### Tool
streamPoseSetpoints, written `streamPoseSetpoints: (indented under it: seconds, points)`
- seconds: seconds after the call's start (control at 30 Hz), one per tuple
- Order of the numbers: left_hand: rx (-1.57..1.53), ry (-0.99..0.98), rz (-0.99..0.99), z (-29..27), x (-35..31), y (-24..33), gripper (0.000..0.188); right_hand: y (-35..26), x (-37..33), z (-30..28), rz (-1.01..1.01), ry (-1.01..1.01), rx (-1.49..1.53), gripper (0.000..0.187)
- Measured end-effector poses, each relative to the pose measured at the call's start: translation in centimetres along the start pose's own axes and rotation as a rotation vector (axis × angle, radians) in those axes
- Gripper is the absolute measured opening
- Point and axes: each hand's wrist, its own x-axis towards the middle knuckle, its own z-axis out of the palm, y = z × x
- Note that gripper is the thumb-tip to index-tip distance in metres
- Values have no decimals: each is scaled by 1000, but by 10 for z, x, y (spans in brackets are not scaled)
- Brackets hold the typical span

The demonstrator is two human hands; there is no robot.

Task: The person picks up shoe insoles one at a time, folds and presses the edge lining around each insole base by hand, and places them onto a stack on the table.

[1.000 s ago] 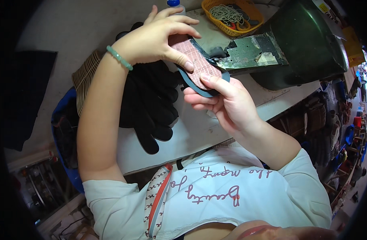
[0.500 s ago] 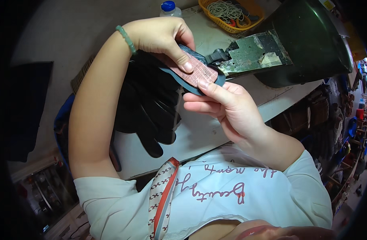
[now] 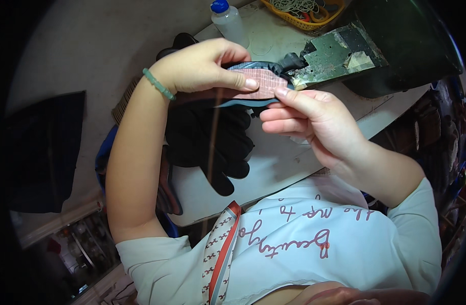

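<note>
An insole-like piece, pink and woven-looking on its face with a blue-grey rim, is held between my two hands beside the machine. My left hand, a green bracelet on its wrist, grips the piece from the far side, thumb flat on the pink face. At the right end my right hand pinches the tip between thumb and fingers. Just beyond that tip is a small black machine part; whether they touch I cannot tell. Black rounded flat pieces lie in a loose pile below my left wrist.
A green machine plate with worn patches joins a large dark green housing at right. A blue-capped bottle and a yellow basket with cord stand at the back. More pink-and-blue pieces rest at the table's left edge.
The pink piece has turned from slanting down to nearly level. My left thumb lies straighter along it. The whole view has shifted, showing more of the bottle.
</note>
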Motion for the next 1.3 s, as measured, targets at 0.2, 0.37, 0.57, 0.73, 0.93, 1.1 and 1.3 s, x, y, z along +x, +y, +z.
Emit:
streamPoseSetpoints:
  seconds: [0.2,0.37,0.57,0.73,0.93,1.1,1.3]
  points:
    - [-77,83,22,22,-11,-5,24,-9,-3,-3,54,-8,-91,33]
    - [-200,379,-39,62,-20,-9,27,2,-2,-2,62,-57,-126,31]
    - [-70,528,-207,95,-24,-4,34,0,-11,-12,35,-134,-229,24]
    - [-457,343,-143,120,-32,16,29,-30,-19,-32,23,-93,-287,24]
    - [-611,465,-76,123,-27,3,28,-32,-16,-33,-4,-149,-309,24]
    - [-535,506,-127,114,-21,7,30,-26,-17,-41,-9,-174,-263,27]
    - [-438,516,-166,99,-23,7,34,-11,-46,-45,39,-196,-231,31]
